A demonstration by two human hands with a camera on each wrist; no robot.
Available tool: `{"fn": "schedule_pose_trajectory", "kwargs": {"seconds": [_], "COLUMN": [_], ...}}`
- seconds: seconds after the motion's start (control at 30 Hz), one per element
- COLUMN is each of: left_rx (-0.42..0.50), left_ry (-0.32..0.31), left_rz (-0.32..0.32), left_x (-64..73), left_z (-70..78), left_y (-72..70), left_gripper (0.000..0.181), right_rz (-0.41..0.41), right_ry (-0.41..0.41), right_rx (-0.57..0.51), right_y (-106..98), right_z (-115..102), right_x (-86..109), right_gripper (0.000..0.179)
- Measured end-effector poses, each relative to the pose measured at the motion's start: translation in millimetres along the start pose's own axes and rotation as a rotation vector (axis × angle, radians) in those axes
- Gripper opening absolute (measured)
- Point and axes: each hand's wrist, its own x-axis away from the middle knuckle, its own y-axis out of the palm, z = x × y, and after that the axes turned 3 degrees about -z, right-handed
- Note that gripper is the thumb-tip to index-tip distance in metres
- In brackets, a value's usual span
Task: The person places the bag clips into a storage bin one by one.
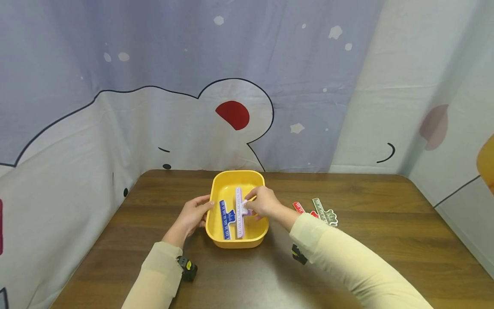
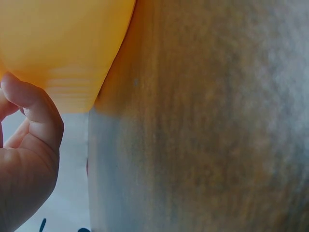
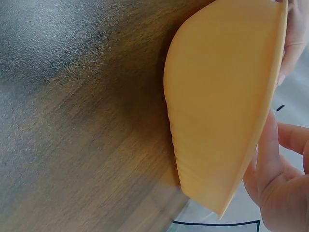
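Observation:
A yellow plastic basin (image 1: 236, 243) sits on the table. My left hand (image 1: 191, 216) grips its left rim, thumb on top and the other fingers outside against the wall. The left wrist view shows the thumb (image 2: 36, 104) at the basin's side. Inside lie a blue clip (image 1: 225, 221) with a piano-key strip and, to its right, a purple clip (image 1: 239, 214) of the same shape. Reaching over the right rim, my right hand (image 1: 264, 201) pinches the purple clip by its side tab. In the right wrist view the basin wall hides the clip and some fingertips.
On the table to the right lie a red piano-key clip (image 1: 299, 207), partly hidden by the right forearm, and a dark green one (image 1: 326, 213). A patterned curtain (image 1: 301, 86) hangs behind the brown wooden table (image 1: 366, 206).

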Motion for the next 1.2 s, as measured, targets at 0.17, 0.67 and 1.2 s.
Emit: {"fn": "schedule_pose_trajectory", "kwargs": {"seconds": [0.17,0.67,1.2], "left_rx": [0.005,0.008,0.015], "left_ry": [-0.003,-0.006,-0.006], "left_rz": [-0.001,-0.013,-0.012], "left_x": [-0.2,1.8,1.3], "left_z": [-0.3,1.7,1.4], "left_y": [-0.4,-2.2,-0.6], "left_gripper": [0.047,0.049,0.049], "right_rz": [-0.001,-0.002,-0.030], "right_ry": [-0.013,-0.040,-0.072], "right_rx": [0.016,0.067,0.205], "right_y": [2.2,10.7,22.2], "right_z": [-0.1,-0.1,1.1], "right_x": [1.3,1.5,0.2], "right_gripper": [0.025,0.026,0.027]}}
